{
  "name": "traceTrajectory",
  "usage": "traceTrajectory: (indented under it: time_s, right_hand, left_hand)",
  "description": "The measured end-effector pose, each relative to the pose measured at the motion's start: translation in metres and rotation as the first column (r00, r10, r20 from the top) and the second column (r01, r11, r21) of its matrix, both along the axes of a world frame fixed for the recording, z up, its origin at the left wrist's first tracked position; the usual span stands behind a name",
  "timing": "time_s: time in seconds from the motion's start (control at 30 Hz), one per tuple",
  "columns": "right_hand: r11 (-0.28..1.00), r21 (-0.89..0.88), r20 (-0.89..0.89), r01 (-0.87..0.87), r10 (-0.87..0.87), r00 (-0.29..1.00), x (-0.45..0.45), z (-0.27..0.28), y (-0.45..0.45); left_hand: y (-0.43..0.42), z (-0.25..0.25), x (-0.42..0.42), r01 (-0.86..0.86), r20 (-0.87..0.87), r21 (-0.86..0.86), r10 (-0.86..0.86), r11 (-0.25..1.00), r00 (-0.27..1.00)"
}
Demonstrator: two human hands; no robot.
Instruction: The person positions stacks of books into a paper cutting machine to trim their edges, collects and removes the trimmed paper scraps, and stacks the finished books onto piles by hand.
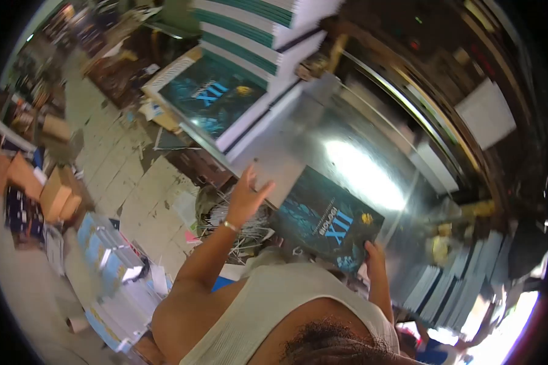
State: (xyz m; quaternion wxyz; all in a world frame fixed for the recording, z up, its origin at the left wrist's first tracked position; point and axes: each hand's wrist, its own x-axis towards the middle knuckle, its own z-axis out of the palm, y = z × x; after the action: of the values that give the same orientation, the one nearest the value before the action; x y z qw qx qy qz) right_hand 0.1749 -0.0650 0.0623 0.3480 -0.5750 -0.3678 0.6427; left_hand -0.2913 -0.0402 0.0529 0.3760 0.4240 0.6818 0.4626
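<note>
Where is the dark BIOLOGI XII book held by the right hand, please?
In the head view, right of centre: the book is over the shiny metal surface, its right edge in the right hand.

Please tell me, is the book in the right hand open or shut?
Shut: the book in the right hand shows its front cover, with "XII" on it, and no inside pages.

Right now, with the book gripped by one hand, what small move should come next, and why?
Probably bring the left hand in to the book to support its free side: that hand is open, fingers spread, clear of the cover, while only the right hand grips the book, near one corner.
</note>
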Motion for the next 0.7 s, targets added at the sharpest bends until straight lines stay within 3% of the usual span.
traceTrajectory:
  time_s: [0.03, 0.1, 0.13, 0.2, 0.3, 0.43, 0.6, 0.7]
  right_hand:
    - [1.000, -0.010, 0.021, 0.001, 0.000, 1.000, -0.003, 0.002, 0.003]
    - [0.999, -0.007, 0.009, -0.036, 0.036, 0.999, -0.002, -0.001, 0.010]
    - [0.998, -0.003, -0.014, -0.062, 0.062, 0.998, 0.000, -0.004, 0.013]
    - [0.997, -0.004, 0.010, -0.082, 0.082, 0.997, -0.009, 0.007, 0.018]
    - [0.995, -0.021, 0.041, -0.096, 0.096, 0.994, -0.015, 0.006, 0.025]
    - [0.988, -0.066, 0.137, -0.136, 0.144, 0.980, -0.022, 0.016, 0.032]
    - [0.995, 0.037, 0.004, -0.096, 0.095, 0.995, -0.032, 0.016, 0.023]
    - [0.992, 0.064, -0.112, -0.105, 0.112, 0.987, -0.041, 0.019, 0.022]
  left_hand:
    - [-0.014, -0.041, -0.003, -0.039, -0.062, 0.107, 0.046, 0.993, 0.997]
    - [-0.053, -0.051, 0.008, -0.157, -0.004, 0.061, 0.158, 0.986, 0.987]
    - [-0.070, -0.041, 0.028, -0.213, 0.123, -0.104, 0.225, 0.972, 0.966]
    - [-0.081, -0.050, 0.044, -0.095, 0.498, -0.303, 0.243, 0.948, 0.832]
    - [-0.091, -0.006, 0.049, 0.096, 0.530, -0.299, 0.082, 0.949, 0.844]
    - [-0.094, -0.007, 0.045, 0.113, 0.607, -0.324, 0.114, 0.939, 0.787]
    - [-0.095, 0.005, 0.044, 0.092, 0.521, -0.288, 0.075, 0.953, 0.850]
    - [-0.097, -0.003, 0.041, 0.084, 0.474, -0.144, -0.005, 0.986, 0.880]
